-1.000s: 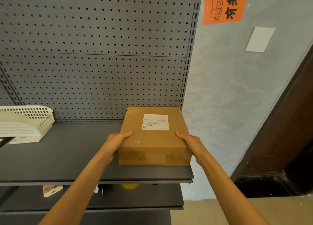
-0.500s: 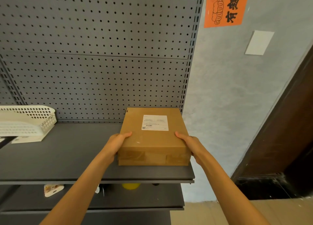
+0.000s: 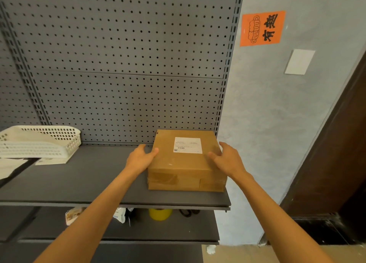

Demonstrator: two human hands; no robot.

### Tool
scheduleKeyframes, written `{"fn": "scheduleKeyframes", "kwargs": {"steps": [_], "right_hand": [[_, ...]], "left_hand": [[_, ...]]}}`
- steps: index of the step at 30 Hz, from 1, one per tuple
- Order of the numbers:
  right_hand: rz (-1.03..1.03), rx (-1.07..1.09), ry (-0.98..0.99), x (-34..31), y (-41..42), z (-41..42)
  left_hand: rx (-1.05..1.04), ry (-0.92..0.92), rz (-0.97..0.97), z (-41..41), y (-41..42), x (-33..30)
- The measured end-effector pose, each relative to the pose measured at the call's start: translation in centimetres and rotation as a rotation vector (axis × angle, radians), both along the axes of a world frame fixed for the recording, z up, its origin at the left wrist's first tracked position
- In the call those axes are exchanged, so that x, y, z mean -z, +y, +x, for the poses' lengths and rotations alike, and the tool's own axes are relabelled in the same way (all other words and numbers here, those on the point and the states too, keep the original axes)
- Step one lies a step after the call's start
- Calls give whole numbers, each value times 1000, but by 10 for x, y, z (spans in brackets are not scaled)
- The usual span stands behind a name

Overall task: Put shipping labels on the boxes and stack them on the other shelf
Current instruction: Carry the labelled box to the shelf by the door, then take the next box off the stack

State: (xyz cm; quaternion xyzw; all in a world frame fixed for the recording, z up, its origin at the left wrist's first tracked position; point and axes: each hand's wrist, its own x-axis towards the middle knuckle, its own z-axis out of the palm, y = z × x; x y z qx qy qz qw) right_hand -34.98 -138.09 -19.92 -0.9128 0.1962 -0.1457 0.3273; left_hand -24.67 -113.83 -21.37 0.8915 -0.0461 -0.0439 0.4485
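Observation:
A brown cardboard box (image 3: 184,163) lies flat at the right end of the dark grey shelf (image 3: 79,179), its back close to the pegboard. A white shipping label (image 3: 187,145) is stuck on its top face. My left hand (image 3: 141,158) lies against the box's left side, fingers straight, thumb touching the top edge. My right hand (image 3: 227,159) lies at the right side, fingers loosely spread, thumb resting on the top face. Neither hand grips the box.
A white perforated plastic basket (image 3: 39,142) stands at the shelf's left end on some papers. A grey pegboard (image 3: 122,64) backs the shelf. On the lower shelf sit a yellow object (image 3: 160,213) and some packets. To the right are a wall and a dark door frame.
Both hands have let go of the box's front corners and slid further back along its sides, with fingers straightened. The box stays at the shelf's right end.

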Motion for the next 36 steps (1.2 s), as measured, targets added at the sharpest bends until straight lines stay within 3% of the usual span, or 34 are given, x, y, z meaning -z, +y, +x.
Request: {"fn": "scheduleKeyframes", "kwargs": {"steps": [6,10,22,29,36], "right_hand": [[-661,-131,-43,-10,23,-27],[-825,-261,-64,-4,48,-52],[-823,-675,-127,-6,206,-132],[-808,-815,-204,-31,307,-145],[-831,-948,-192,-12,426,-142]], "left_hand": [[82,-574,660,-46,44,-12],[68,-678,940,-85,87,-4],[-178,-444,1081,-256,242,-10],[-338,-392,1132,-300,331,-29],[-367,-337,1151,-325,434,3]]}}
